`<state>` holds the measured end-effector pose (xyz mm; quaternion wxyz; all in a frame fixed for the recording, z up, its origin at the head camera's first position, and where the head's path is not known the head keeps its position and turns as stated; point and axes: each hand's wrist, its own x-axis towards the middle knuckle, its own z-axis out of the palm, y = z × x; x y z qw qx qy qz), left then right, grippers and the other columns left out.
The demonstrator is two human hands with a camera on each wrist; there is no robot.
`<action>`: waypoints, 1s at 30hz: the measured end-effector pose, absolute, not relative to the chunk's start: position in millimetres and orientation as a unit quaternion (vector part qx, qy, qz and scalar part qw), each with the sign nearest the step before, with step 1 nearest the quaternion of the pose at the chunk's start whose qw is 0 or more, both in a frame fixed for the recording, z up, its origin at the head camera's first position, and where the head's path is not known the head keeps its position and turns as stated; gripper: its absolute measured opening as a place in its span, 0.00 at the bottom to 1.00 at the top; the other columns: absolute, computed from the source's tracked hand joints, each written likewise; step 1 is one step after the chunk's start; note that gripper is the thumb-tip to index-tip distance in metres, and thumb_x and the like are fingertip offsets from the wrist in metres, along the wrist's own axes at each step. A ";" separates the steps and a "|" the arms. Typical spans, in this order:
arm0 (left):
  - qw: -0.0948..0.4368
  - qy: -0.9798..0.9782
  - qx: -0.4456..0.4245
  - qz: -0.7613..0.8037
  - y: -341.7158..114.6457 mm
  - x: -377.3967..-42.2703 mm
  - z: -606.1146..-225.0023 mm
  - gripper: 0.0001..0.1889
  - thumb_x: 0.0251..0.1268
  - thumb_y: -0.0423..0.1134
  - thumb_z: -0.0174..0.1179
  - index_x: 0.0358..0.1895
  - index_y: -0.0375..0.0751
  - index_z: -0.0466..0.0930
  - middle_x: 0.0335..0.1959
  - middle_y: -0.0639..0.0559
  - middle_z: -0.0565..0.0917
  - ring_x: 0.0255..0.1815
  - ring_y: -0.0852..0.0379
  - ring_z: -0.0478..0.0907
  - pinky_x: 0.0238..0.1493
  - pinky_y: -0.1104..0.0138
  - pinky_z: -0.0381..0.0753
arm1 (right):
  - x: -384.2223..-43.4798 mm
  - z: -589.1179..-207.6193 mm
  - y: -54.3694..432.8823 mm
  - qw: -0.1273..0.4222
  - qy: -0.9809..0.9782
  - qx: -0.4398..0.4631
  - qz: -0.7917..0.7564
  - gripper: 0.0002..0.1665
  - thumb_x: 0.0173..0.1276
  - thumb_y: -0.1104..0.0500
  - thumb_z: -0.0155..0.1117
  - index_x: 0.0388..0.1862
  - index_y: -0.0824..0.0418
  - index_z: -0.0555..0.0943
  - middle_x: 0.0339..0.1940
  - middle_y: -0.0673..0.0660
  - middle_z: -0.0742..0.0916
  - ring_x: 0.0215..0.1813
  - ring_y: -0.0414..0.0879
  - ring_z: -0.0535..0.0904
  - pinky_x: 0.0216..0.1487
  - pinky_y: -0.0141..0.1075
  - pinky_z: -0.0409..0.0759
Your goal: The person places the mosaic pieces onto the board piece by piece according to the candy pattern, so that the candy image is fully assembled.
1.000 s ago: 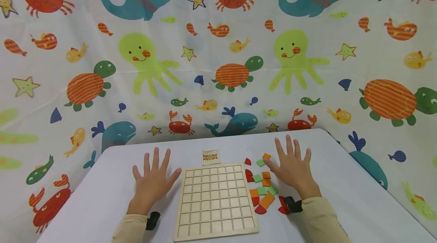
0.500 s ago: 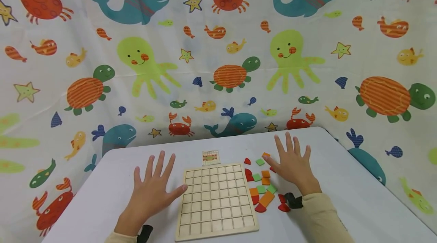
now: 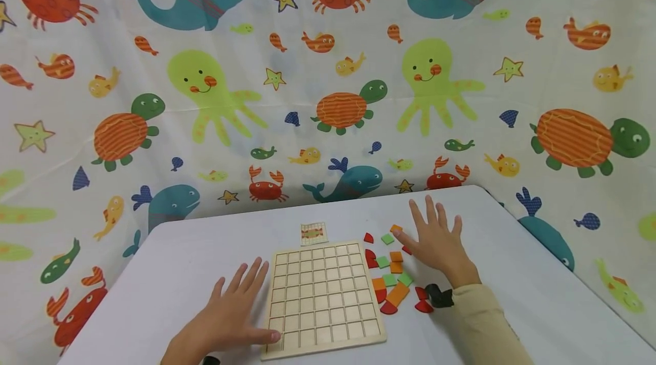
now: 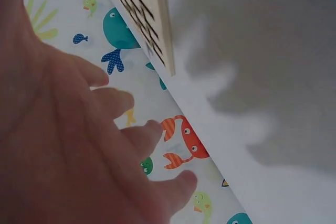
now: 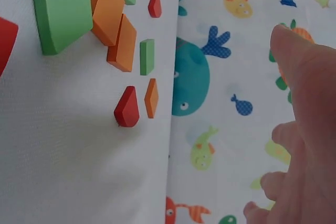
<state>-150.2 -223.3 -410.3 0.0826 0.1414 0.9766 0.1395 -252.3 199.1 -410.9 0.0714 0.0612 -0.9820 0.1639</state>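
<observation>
A square wooden board (image 3: 320, 296) with a grooved grid lies mid-table in the head view. My left hand (image 3: 225, 316) is at its left side, holding nothing, the fingers straight and the thumb stretched across the board's near left corner. In the left wrist view the board's edge (image 4: 164, 30) shows beyond those fingers. My right hand (image 3: 438, 242), spread and holding nothing, is over the right of the table, beside loose flat pieces. Among these are an orange piece (image 3: 397, 295), a green piece (image 5: 62, 14) and a red quarter-round piece (image 3: 389, 308).
A small card (image 3: 313, 233) printed with a coloured pattern on a grid lies just behind the board. The white table (image 3: 205, 240) ends at the back against a sea-animal curtain (image 3: 287, 143). Dark wrist cameras (image 3: 439, 296) are strapped to both wrists.
My left hand has come nearer to the front; its thumb has gone from beside the board's left edge to over the near left corner. The right hand stays spread in about the same place.
</observation>
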 end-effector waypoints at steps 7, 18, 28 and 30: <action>0.165 0.960 0.130 0.183 -222.2 -152.7 -421.8 0.73 0.43 0.73 0.79 0.87 0.38 0.51 0.88 0.38 0.50 0.86 0.28 0.46 0.74 0.22 0.40 | -254.4 -405.4 198.8 0.026 -0.971 0.082 0.224 0.55 0.80 0.34 0.59 0.89 0.65 0.51 0.86 0.77 0.50 0.84 0.78 0.44 0.75 0.80 0.38; 0.200 0.952 0.143 0.184 -226.9 -154.7 -429.5 0.72 0.46 0.70 0.80 0.87 0.35 0.48 0.88 0.38 0.49 0.87 0.31 0.43 0.75 0.24 0.37 | -263.9 -391.4 199.9 0.004 -0.945 0.109 0.308 0.45 0.83 0.42 0.60 0.84 0.69 0.61 0.82 0.75 0.67 0.80 0.73 0.63 0.74 0.68 0.66; 0.210 0.946 0.145 0.201 -230.0 -157.0 -432.4 0.72 0.49 0.68 0.80 0.87 0.33 0.45 0.88 0.36 0.46 0.87 0.30 0.38 0.74 0.24 0.31 | -278.2 -401.3 207.6 -0.056 -0.951 0.055 0.300 0.20 0.77 0.56 0.69 0.59 0.69 0.83 0.48 0.63 0.88 0.48 0.57 0.82 0.52 0.53 0.87; 0.215 0.945 0.142 0.201 -229.8 -157.6 -432.5 0.72 0.49 0.69 0.80 0.87 0.33 0.46 0.88 0.36 0.46 0.87 0.30 0.38 0.74 0.24 0.30 | -280.6 -407.4 208.7 -0.079 -0.952 0.045 0.291 0.16 0.76 0.57 0.71 0.54 0.67 0.84 0.46 0.60 0.87 0.47 0.55 0.81 0.51 0.51 0.86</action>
